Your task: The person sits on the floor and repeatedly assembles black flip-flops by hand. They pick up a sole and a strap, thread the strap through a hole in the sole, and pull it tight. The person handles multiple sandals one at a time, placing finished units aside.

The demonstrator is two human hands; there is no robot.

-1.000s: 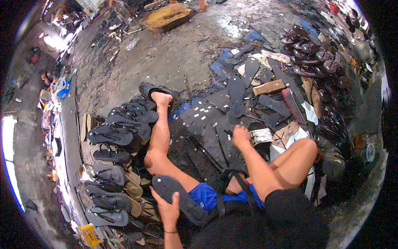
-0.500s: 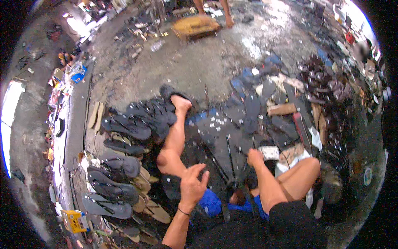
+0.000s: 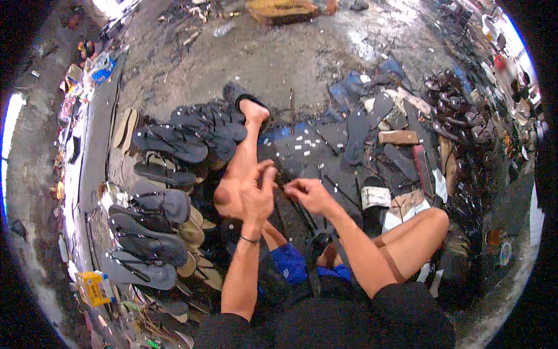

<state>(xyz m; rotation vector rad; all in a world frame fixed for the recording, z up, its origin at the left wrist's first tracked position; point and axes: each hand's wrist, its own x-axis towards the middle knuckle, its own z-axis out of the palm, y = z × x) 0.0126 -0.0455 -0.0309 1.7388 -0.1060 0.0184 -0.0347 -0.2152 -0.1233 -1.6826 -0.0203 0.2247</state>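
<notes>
Hovering near each other, the left hand [image 3: 257, 195] and right hand [image 3: 315, 196] show half-curled fingers — whether either grips anything cannot be told. Black sandals [image 3: 170, 143] lie left. Fingertip work appears in hand — next calling for a steady pinch.

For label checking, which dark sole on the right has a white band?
The dark sole between the right hand and the bent right knee: a white band crosses it, while the dark soles near the brown block show none.
</notes>
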